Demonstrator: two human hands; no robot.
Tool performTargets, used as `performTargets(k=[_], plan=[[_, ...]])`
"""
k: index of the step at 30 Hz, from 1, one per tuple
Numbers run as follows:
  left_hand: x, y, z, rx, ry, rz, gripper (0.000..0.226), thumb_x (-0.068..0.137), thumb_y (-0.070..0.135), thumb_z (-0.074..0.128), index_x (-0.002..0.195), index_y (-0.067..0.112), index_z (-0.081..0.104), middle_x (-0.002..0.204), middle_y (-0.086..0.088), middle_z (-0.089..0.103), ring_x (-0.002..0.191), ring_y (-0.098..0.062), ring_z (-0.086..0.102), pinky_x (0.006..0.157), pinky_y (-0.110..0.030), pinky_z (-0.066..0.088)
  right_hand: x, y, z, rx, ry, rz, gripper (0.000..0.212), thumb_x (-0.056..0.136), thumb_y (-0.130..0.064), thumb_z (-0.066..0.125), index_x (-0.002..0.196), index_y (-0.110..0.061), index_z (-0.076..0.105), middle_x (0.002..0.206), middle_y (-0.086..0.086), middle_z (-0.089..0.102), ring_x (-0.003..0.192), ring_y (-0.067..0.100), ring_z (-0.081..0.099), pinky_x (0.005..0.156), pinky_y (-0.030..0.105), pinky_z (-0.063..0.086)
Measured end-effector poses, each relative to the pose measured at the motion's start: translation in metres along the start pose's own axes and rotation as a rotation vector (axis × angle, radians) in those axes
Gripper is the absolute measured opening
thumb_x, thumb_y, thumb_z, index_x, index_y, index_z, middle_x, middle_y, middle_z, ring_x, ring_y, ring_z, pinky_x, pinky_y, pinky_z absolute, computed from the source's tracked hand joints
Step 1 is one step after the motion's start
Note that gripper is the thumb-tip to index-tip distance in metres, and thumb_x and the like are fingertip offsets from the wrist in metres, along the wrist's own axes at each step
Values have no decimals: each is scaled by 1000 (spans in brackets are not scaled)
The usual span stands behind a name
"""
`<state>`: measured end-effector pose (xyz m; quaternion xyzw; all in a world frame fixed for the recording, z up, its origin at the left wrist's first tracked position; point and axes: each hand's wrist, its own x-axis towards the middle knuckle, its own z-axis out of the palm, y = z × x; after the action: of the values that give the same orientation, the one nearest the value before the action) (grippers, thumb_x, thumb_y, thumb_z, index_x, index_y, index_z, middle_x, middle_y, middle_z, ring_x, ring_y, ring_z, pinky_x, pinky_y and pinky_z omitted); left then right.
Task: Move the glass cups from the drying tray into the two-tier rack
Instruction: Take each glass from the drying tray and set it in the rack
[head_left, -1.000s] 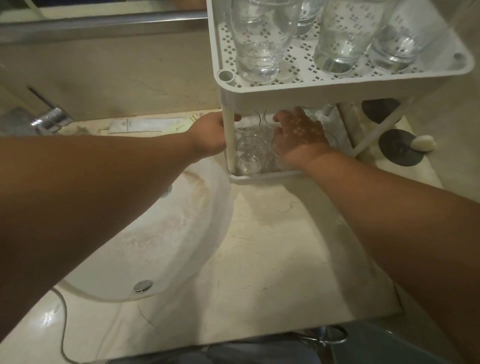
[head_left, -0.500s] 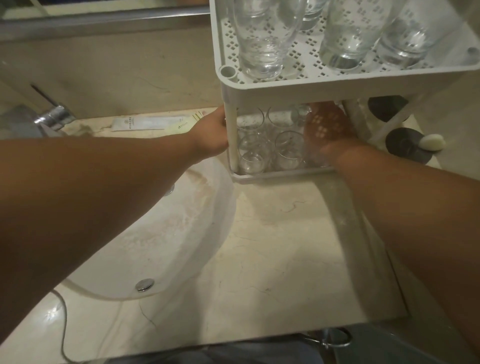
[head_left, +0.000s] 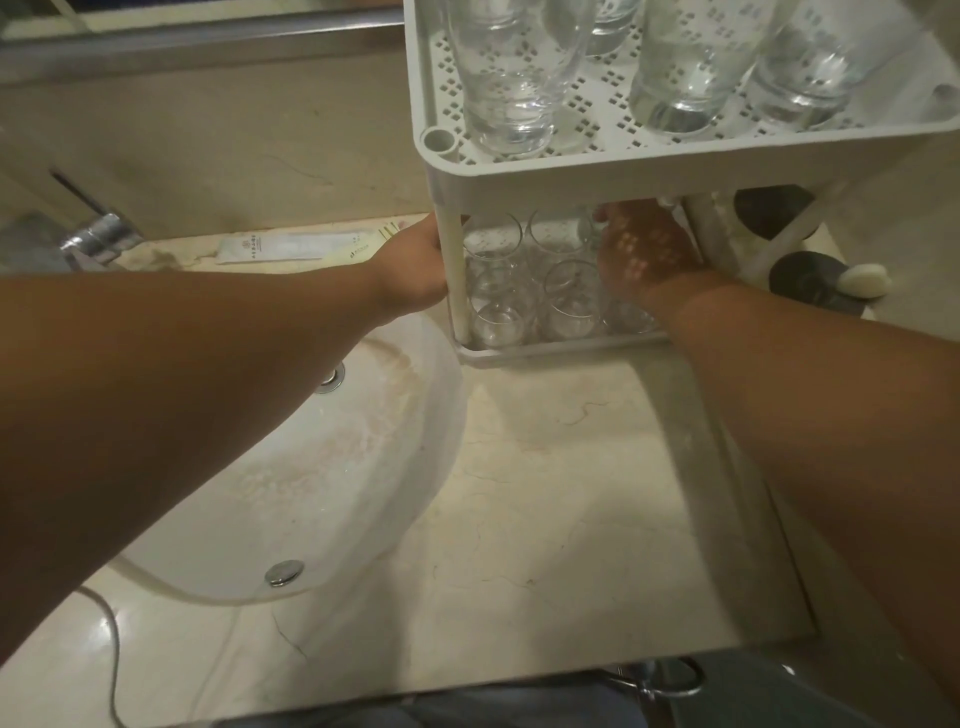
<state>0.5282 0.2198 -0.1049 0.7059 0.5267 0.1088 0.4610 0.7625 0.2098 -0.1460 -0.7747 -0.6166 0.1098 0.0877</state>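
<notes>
The white two-tier rack (head_left: 571, 182) stands on the marble counter. Several tall glasses (head_left: 511, 78) stand on its perforated top tier. Several short glass cups (head_left: 571, 296) fill the lower tier (head_left: 545, 351). My left hand (head_left: 415, 265) grips the rack's front-left post (head_left: 457, 280). My right hand (head_left: 644, 249) reaches inside the lower tier, back of the hand up, with its fingers curled on a glass cup (head_left: 587, 228) toward the back. The top tier hides its fingertips. The drying tray is out of view.
A white sink basin (head_left: 311, 467) lies left of the rack, with a chrome faucet (head_left: 98, 239) behind it. Paper sachets (head_left: 291, 247) lie by the wall. Right of the rack are dark round pads (head_left: 800, 275) and a small white piece (head_left: 862, 280).
My right hand has moved from the front middle of the lower tier to its right and further in. My left hand has stayed on the post.
</notes>
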Motion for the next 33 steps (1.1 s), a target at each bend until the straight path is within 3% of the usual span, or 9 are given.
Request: performTargets(k=[7, 14, 19, 21, 26, 33], plan=[[4, -4, 1, 7, -4, 56, 75, 68, 36, 51, 144, 32, 47, 109, 15, 54, 111, -19, 52, 88, -33, 42, -1, 6, 1, -73, 1, -4, 34, 90, -12, 54, 124, -14, 57, 130, 14, 52, 123, 32, 49, 104, 42, 42], [6, -5, 1, 12, -8, 66, 80, 67, 38, 49, 147, 31, 44, 112, 12, 53, 125, -30, 54, 90, -35, 41, -5, 6, -4, -37, 15, 18, 30, 88, -13, 60, 118, -17, 62, 128, 10, 56, 120, 29, 53, 101, 40, 46], [9, -10, 1, 44, 3, 54, 83, 68, 36, 46, 150, 28, 39, 129, 0, 55, 128, -35, 52, 98, -43, 44, -8, 2, -6, -34, 47, 18, 29, 88, -15, 61, 117, -18, 64, 127, 9, 59, 120, 29, 54, 103, 38, 45], [10, -11, 1, 45, 2, 56, 83, 68, 35, 46, 151, 27, 38, 125, 3, 53, 128, -34, 52, 100, -43, 44, -9, 1, -7, -24, 64, 21, 26, 91, -16, 57, 115, -18, 66, 126, 9, 61, 119, 30, 55, 103, 37, 45], [10, -10, 0, 15, 0, 34, 85, 66, 35, 46, 151, 29, 38, 119, 8, 49, 125, -31, 53, 88, -34, 41, -14, 1, -9, -20, 49, 30, 25, 96, -14, 50, 117, -16, 63, 127, 11, 55, 119, 30, 53, 102, 40, 44], [11, -11, 1, 0, 2, 22, 86, 65, 39, 48, 150, 32, 39, 120, 8, 51, 125, -31, 54, 87, -34, 42, -22, 1, -10, -66, 42, 19, 26, 96, -13, 51, 119, -17, 62, 127, 11, 53, 117, 31, 53, 100, 41, 45]])
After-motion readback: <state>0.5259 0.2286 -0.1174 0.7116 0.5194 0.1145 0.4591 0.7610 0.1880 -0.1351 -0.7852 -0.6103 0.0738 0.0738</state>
